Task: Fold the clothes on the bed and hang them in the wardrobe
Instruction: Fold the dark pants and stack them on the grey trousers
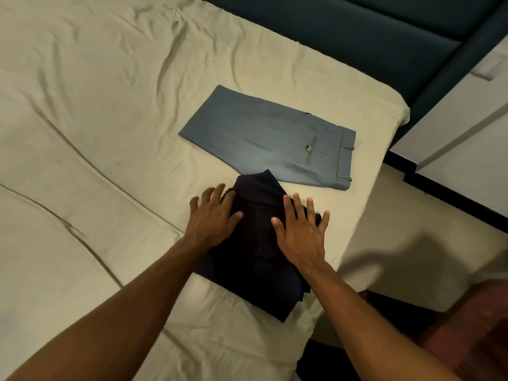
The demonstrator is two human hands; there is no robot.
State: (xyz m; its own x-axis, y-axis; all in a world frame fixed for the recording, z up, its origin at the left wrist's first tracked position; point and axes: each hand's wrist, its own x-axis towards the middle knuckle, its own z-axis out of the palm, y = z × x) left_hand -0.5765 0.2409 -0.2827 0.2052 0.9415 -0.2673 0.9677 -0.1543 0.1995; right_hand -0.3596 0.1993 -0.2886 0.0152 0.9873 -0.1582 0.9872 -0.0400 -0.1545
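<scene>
From the head view, the left hand (pixel 213 215) and the right hand (pixel 301 232) lie flat with fingers spread, pressing down on the folded dark clothes (pixel 255 259) on the bed (pixel 96 119). The dark clothes sit under and between both hands. The folded blue trousers (pixel 264 136) lie just past the fingertips, touching the dark pile's far corner.

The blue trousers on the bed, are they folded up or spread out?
Folded. The blue trousers lie as a flat neat rectangle on the bed sheet, waistband at one end, back pocket button showing, no legs spread out.
</scene>
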